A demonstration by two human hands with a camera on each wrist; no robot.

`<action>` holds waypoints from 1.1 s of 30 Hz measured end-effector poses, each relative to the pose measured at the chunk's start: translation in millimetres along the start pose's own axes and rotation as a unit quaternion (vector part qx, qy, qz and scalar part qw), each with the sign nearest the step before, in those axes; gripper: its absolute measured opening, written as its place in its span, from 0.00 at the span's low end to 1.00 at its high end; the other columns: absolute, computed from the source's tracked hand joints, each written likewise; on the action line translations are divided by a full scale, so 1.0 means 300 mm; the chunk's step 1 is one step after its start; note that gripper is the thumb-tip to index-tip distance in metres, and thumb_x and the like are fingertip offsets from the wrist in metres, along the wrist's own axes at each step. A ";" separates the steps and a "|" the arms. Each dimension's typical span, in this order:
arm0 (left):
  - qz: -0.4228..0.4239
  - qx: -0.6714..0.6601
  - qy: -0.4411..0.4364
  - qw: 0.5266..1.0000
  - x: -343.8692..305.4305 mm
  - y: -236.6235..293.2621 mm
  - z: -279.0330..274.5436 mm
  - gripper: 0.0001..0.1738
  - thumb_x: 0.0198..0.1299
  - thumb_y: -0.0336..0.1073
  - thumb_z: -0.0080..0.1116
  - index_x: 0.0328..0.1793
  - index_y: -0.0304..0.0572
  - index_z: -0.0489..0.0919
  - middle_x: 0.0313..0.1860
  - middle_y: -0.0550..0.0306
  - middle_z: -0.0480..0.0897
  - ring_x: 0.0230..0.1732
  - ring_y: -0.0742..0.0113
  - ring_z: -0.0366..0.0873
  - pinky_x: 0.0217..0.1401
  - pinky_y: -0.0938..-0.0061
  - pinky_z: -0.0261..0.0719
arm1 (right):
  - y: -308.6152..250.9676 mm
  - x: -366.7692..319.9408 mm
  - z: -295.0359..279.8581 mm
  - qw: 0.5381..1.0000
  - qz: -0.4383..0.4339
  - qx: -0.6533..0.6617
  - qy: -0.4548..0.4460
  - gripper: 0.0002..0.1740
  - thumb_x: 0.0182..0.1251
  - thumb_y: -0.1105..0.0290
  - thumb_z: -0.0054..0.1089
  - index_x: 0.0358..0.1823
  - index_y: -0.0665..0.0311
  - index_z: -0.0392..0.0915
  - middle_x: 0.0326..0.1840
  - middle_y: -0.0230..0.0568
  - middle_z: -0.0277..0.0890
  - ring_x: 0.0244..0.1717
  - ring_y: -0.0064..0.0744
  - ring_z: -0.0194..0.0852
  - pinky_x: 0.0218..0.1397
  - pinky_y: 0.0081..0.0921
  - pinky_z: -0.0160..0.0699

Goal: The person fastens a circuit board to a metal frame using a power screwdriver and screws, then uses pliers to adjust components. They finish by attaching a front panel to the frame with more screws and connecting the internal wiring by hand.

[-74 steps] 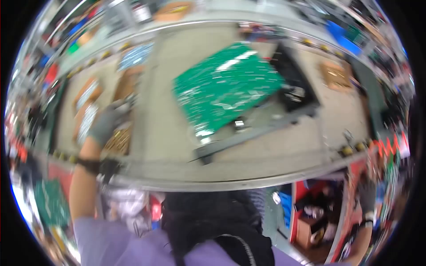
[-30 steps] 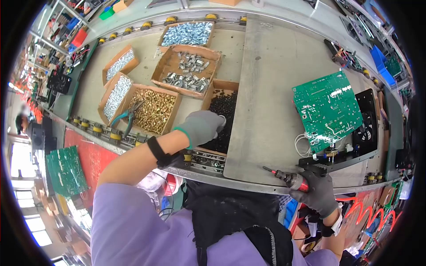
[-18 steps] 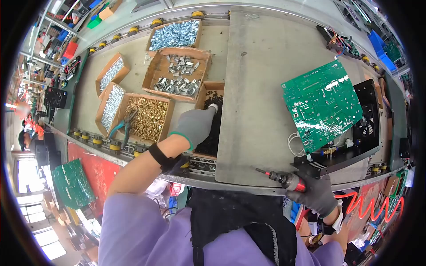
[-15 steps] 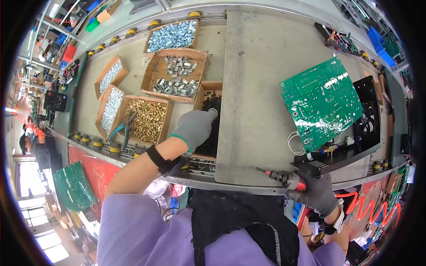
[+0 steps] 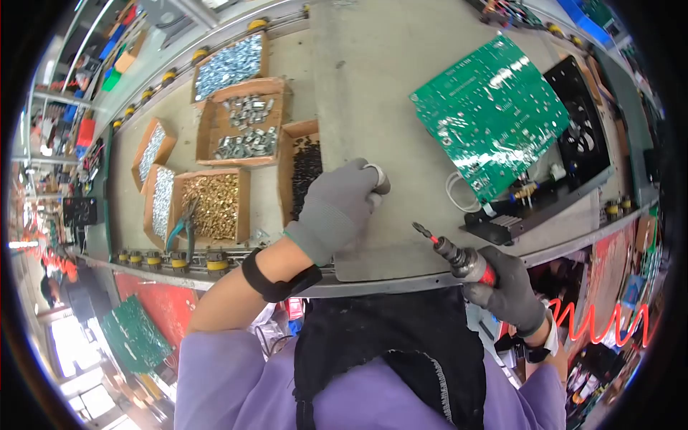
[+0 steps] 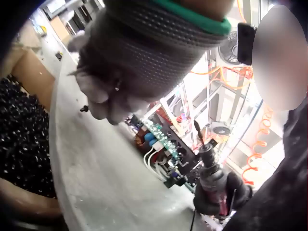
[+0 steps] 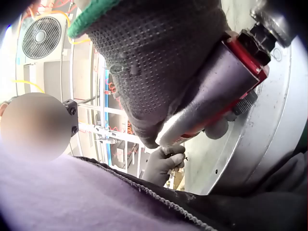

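Red-banded driver (image 5: 467, 264) within right fingers (image 5: 479, 294)

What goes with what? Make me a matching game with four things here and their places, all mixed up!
Things
1. green circuit board
2. driver
3. pliers
4. small black screws

Places
A. partly on the gold-coloured pieces
B. in the cardboard box beside the left hand
C. partly over the black metal case
D. held in the right hand

Right pairs: 1-C, 2-D, 3-A, 4-B
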State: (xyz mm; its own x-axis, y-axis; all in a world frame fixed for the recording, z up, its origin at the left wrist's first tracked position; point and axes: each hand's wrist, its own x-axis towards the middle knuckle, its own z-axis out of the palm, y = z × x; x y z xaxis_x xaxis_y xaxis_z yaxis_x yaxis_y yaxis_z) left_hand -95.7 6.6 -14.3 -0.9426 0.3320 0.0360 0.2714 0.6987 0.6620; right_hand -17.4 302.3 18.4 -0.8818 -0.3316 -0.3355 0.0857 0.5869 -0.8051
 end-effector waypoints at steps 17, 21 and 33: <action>-0.269 -0.533 -0.180 0.782 0.033 0.094 -0.084 0.18 0.64 0.43 0.64 0.45 0.32 0.79 0.24 0.58 0.79 0.21 0.75 0.73 0.22 0.82 0.68 | -0.065 -0.045 0.033 0.998 0.004 0.018 0.059 0.24 0.52 0.52 0.72 0.39 0.64 0.77 0.22 0.51 0.75 0.24 0.52 0.77 0.28 0.39 0.71; -0.271 -0.546 -0.187 0.770 0.030 0.105 -0.085 0.20 0.64 0.46 0.63 0.42 0.33 0.79 0.23 0.58 0.78 0.19 0.77 0.71 0.20 0.83 0.65 | -0.103 -0.037 0.027 0.998 0.013 0.017 0.055 0.23 0.53 0.52 0.72 0.40 0.63 0.77 0.22 0.51 0.75 0.25 0.53 0.78 0.29 0.41 0.72; -0.191 -0.347 -0.161 0.904 0.063 0.187 -0.115 0.16 0.54 0.39 0.72 0.36 0.34 0.80 0.23 0.62 0.79 0.20 0.80 0.73 0.20 0.85 0.66 | -0.106 -0.042 0.011 0.998 0.003 -0.019 0.054 0.24 0.53 0.52 0.73 0.40 0.63 0.77 0.22 0.50 0.76 0.26 0.53 0.79 0.29 0.42 0.73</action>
State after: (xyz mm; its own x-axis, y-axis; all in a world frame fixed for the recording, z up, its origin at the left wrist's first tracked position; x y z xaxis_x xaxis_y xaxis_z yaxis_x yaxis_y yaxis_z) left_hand -105.0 30.2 49.5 -0.8053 0.3959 -0.4413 -0.3555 0.2733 0.8938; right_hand -7.6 285.4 46.6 -0.9263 -0.2479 -0.2837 0.0748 0.6170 -0.7834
